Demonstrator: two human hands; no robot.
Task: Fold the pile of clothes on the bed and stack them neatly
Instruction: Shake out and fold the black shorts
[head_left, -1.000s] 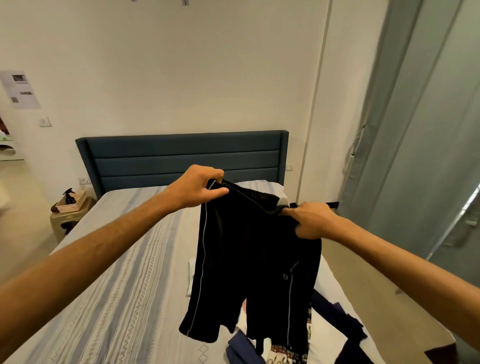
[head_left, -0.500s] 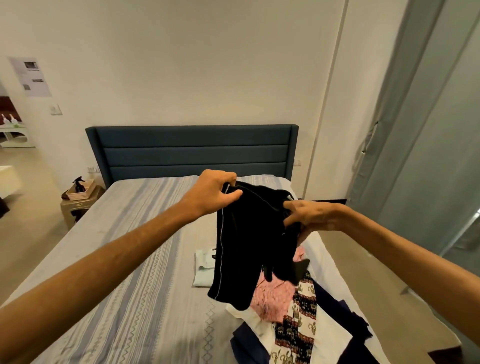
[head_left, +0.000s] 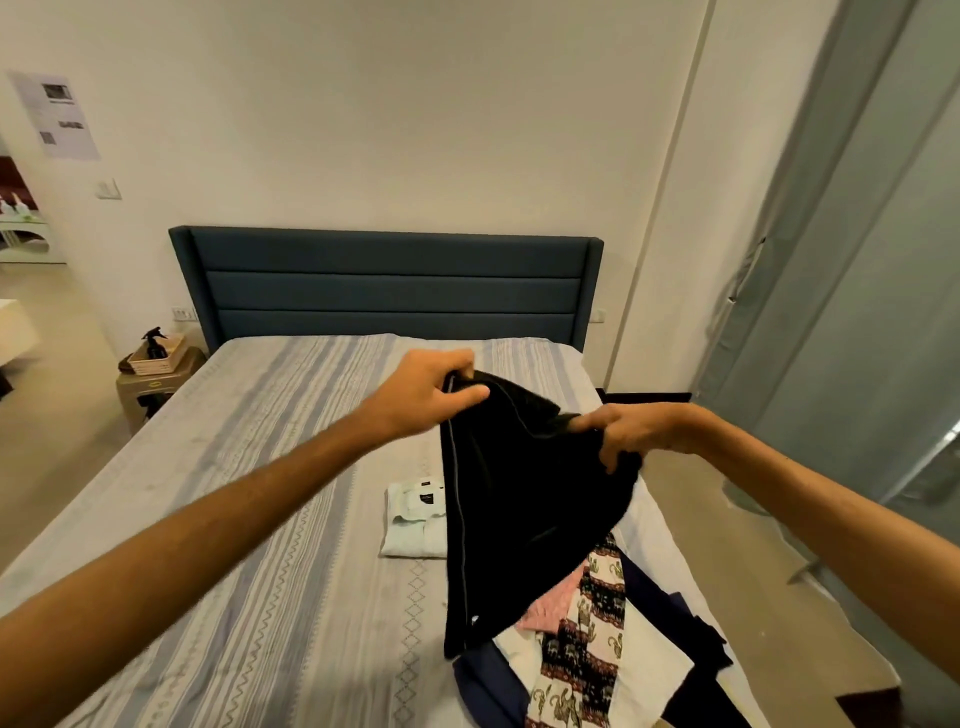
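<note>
Both arms are stretched out over the bed. The left hand pinches one top corner of the black shorts, thumb underneath and fingers curled over the edge. The right hand grips the opposite side, fingers bunched into the cloth. The shorts hang down between the hands, their lower edge reaching the pile of clothes below the right hand. Just under the left hand, partly behind the shorts, a folded white shirt lies flat on the striped cover. Beyond both hands stands the blue headboard.
</note>
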